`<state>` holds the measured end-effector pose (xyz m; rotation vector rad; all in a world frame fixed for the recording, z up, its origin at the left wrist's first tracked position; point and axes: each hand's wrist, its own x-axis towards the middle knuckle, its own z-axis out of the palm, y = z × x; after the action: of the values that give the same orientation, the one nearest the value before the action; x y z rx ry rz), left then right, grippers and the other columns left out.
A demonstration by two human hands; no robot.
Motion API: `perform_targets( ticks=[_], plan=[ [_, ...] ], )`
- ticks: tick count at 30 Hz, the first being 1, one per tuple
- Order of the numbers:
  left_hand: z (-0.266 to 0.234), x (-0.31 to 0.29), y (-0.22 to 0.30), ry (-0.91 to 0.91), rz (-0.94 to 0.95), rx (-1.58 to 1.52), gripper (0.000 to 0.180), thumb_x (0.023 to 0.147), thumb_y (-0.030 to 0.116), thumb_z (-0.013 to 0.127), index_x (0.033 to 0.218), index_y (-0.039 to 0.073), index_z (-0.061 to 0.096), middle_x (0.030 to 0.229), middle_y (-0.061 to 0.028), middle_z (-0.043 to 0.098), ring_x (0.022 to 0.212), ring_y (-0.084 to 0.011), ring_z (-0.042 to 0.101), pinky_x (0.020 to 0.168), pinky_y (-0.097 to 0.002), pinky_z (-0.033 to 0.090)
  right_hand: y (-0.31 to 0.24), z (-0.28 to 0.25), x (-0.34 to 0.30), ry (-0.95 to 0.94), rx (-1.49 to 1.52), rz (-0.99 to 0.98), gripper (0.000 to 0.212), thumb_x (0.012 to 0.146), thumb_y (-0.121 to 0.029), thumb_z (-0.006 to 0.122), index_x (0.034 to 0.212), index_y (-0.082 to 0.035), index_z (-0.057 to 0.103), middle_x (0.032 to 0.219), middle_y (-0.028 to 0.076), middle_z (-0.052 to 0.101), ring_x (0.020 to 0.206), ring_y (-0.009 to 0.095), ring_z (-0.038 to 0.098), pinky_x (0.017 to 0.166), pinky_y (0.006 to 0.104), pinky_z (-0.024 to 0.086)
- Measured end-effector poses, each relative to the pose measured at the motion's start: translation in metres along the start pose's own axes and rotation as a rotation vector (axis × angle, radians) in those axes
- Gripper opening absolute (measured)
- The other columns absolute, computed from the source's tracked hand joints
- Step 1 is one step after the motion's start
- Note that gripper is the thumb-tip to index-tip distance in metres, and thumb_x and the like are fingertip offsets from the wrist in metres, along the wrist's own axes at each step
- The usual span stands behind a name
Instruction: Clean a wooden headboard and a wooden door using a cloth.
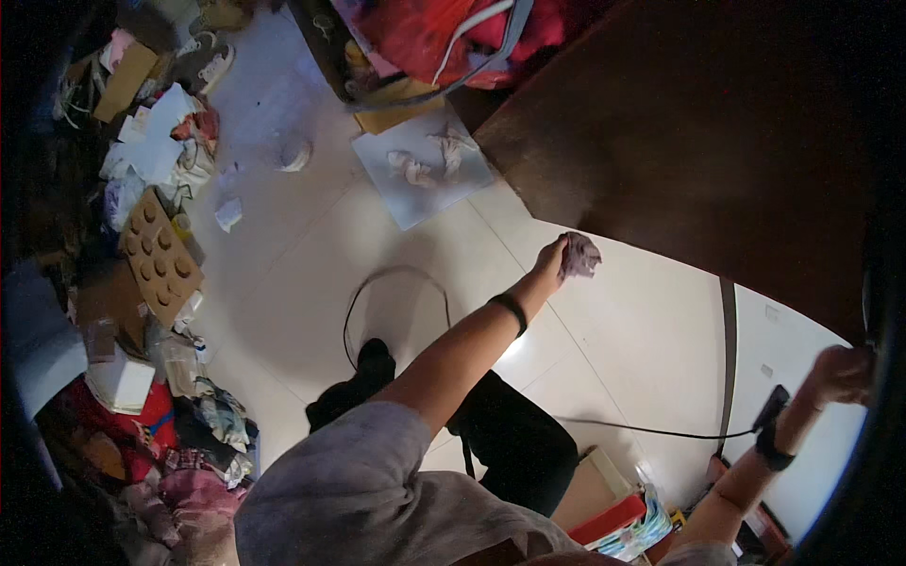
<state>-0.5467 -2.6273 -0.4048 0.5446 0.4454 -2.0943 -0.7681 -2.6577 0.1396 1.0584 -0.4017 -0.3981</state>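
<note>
A crumpled greyish-purple cloth [580, 257] is bunched in my left hand [553, 260], whose fingers are closed round it. That arm reaches forward over the floor, and the cloth is just off the near edge of a large dark brown wooden panel [679, 151]. Far out to the right, my right hand [838, 375] is raised by the panel's right corner. Its fingers look curled at the dark rim of the picture, and whatever they grip there is hidden. Each wrist wears a dark band.
Clothes, papers and a cardboard tray with round hollows [159, 259] are heaped along the left. A pale sheet [423, 170] lies on the tiled floor [293, 226]. Black cable [651, 431] crosses the floor near my legs. Red fabric [415, 38] is piled at the top.
</note>
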Motion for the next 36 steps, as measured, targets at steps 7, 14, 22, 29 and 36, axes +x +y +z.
perform_targets(
  ticks=[7,14,22,29,36],
  plan=[
    [0.0,-0.219,0.135,-0.175,0.118,0.114,0.04,0.096,0.028,0.04,0.123,0.001,0.053,0.112,-0.0135,0.064,0.102,-0.0308,0.063,0.09,-0.0484,0.051,0.029,-0.104,0.069,-0.319,1.357,0.616,0.039,0.091,-0.005,0.052,0.129,0.002,0.049,0.112,0.017,0.062,0.098,0.022,0.062,0.075,0.0305,0.049],
    [-0.055,-0.373,0.262,-0.068,0.592,-0.012,0.046,0.096,0.029,0.041,0.131,0.001,0.049,0.126,-0.0175,0.056,0.113,-0.0342,0.055,0.096,-0.0498,0.044,0.081,-0.21,0.077,-0.717,2.397,1.007,0.027,0.076,-0.002,0.058,0.102,-0.004,0.066,0.112,0.012,0.063,0.105,0.031,0.058,0.086,0.043,0.049],
    [0.122,-0.449,0.3,0.226,0.869,0.439,0.044,0.098,0.033,0.045,0.129,0.002,0.05,0.123,-0.0118,0.058,0.11,-0.025,0.057,0.093,-0.0408,0.046,0.159,-0.209,0.023,-1.214,2.403,0.945,0.02,0.083,0.004,0.048,0.097,-0.001,0.061,0.089,0.012,0.066,0.076,0.024,0.063,0.07,0.0344,0.053],
    [0.246,-0.487,0.23,0.13,0.788,0.649,0.037,0.094,0.026,0.051,0.119,0.0,0.055,0.108,-0.0081,0.06,0.098,-0.0211,0.057,0.087,-0.0346,0.043,0.2,-0.206,-0.057,-1.921,2.327,1.19,0.016,0.089,-0.012,0.051,0.09,0.002,0.06,0.069,0.008,0.063,0.056,0.016,0.06,0.052,0.0308,0.051],
    [0.324,-0.536,0.172,0.2,0.596,0.953,0.03,0.089,0.026,0.058,0.106,0.001,0.064,0.097,-0.0068,0.063,0.089,-0.0152,0.058,0.074,-0.0306,0.046,0.249,-0.198,-0.137,-2.167,2.669,1.346,0.02,0.071,-0.006,0.071,0.089,-0.002,0.062,0.08,0.006,0.064,0.07,0.017,0.061,0.064,0.0307,0.05]
  ],
)
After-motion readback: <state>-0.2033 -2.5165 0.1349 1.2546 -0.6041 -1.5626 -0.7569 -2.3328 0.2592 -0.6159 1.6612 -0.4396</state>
